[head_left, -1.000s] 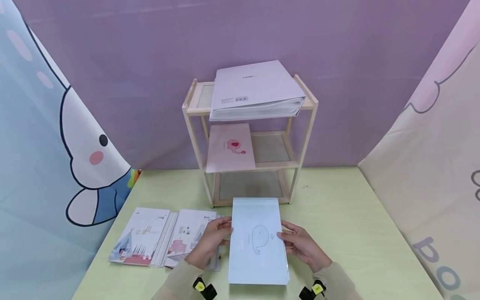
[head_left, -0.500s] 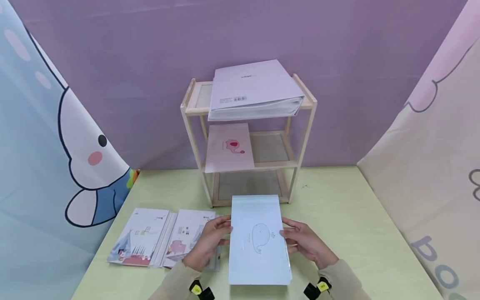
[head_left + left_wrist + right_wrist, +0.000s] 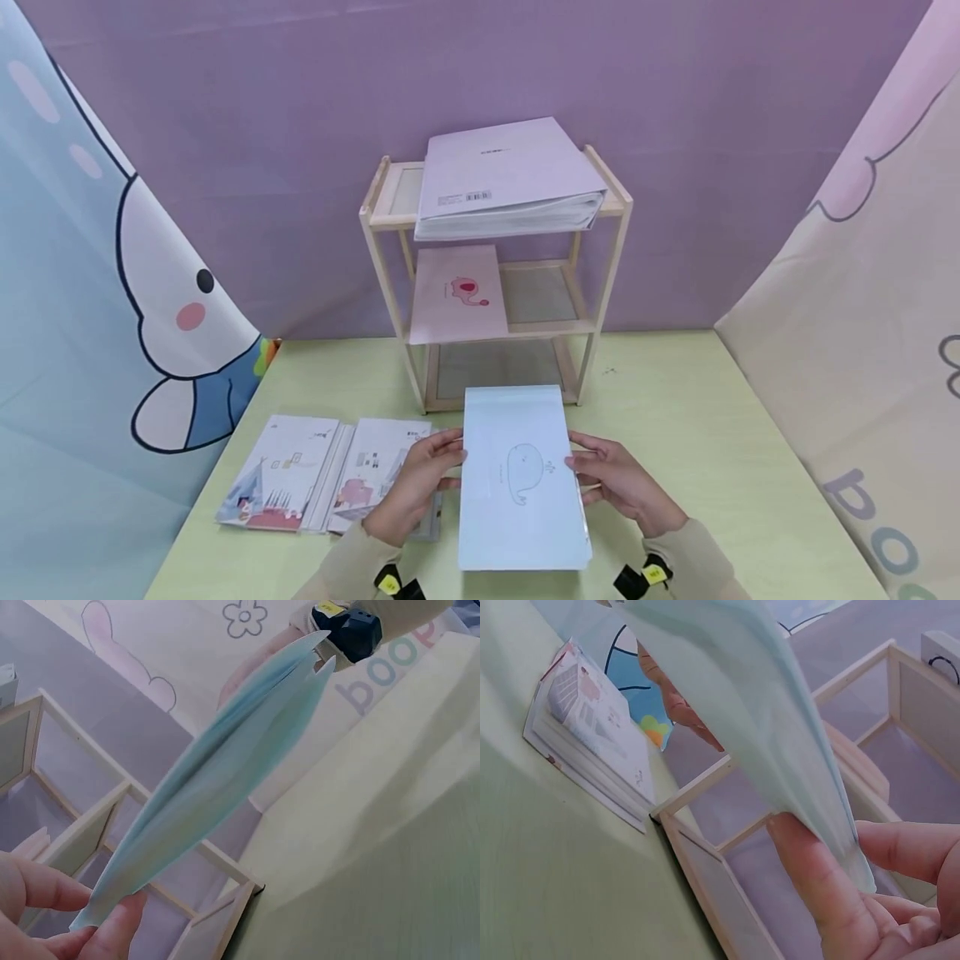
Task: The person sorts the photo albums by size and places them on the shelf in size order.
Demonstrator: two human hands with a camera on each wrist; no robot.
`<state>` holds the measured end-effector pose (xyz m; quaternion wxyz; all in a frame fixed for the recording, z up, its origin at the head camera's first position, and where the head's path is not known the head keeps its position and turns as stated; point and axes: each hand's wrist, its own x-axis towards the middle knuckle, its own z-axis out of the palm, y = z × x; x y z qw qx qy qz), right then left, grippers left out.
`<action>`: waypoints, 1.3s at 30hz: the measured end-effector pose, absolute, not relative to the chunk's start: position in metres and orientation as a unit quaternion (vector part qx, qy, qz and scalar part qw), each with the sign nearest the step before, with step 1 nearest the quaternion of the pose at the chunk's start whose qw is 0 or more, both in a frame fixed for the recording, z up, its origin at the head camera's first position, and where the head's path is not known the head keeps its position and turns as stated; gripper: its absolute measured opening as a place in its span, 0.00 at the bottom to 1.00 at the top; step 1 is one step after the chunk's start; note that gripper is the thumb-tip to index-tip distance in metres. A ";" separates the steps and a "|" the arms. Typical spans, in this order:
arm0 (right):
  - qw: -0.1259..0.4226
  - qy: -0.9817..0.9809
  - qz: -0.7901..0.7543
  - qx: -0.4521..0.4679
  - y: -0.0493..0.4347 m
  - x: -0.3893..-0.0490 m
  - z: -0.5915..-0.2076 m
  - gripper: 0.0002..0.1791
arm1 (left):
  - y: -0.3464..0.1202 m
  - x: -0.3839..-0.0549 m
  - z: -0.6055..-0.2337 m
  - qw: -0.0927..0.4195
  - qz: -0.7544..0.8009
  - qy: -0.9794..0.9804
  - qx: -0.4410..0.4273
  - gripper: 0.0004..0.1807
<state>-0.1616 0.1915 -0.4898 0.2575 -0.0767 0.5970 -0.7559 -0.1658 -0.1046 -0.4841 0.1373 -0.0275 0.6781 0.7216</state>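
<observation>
A light blue notebook (image 3: 517, 533) with a whale drawing on its cover is held up over the near part of the table. My left hand (image 3: 420, 483) pinches its left edge between thumb and fingers. At the opposite edge, my right hand (image 3: 622, 483) pinches it the same way. Seen end-on in the left wrist view, the notebook (image 3: 217, 780) bulges, with its two sides parted at the far end. The right wrist view shows the notebook's underside (image 3: 735, 697) above the right hand's fingers (image 3: 817, 877).
Behind the notebook stands a three-tier wooden shelf (image 3: 611, 250). A thick white binder (image 3: 510, 171) lies on top, and a pink elephant notebook (image 3: 459, 312) juts from the middle tier. An illustrated folder (image 3: 296, 467) lies opened out on the table (image 3: 720, 467) at left. Printed cloths hang around.
The right hand has shifted a little to the right, and the notebook's right edge has moved with it. The left hand has hardly moved and keeps its pinch.
</observation>
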 end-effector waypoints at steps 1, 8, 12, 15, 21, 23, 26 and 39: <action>0.256 0.595 -0.758 -0.080 0.192 -0.161 -0.488 0.40 | -0.104 -0.166 -0.483 0.137 0.722 0.678 -0.027 0.26; 0.255 0.585 -0.766 -0.080 0.193 -0.160 -0.480 0.40 | -0.103 -0.165 -0.475 0.133 0.726 0.674 -0.032 0.26; 0.252 0.587 -0.765 -0.085 0.194 -0.159 -0.478 0.39 | -0.101 -0.164 -0.472 0.132 0.735 0.665 -0.032 0.26; 0.249 0.585 -0.766 -0.093 0.195 -0.159 -0.476 0.39 | -0.101 -0.163 -0.469 0.130 0.738 0.661 -0.031 0.26; 0.242 0.580 -0.771 -0.102 0.196 -0.157 -0.470 0.38 | -0.099 -0.162 -0.461 0.128 0.744 0.655 -0.030 0.25; 0.239 0.577 -0.774 -0.107 0.197 -0.158 -0.469 0.38 | -0.099 -0.161 -0.458 0.126 0.749 0.650 -0.029 0.24; 0.235 0.572 -0.777 -0.116 0.197 -0.159 -0.466 0.38 | -0.098 -0.161 -0.453 0.121 0.753 0.646 -0.029 0.24; 0.219 0.566 -0.783 -0.136 0.202 -0.157 -0.454 0.37 | -0.094 -0.160 -0.438 0.118 0.762 0.636 -0.030 0.24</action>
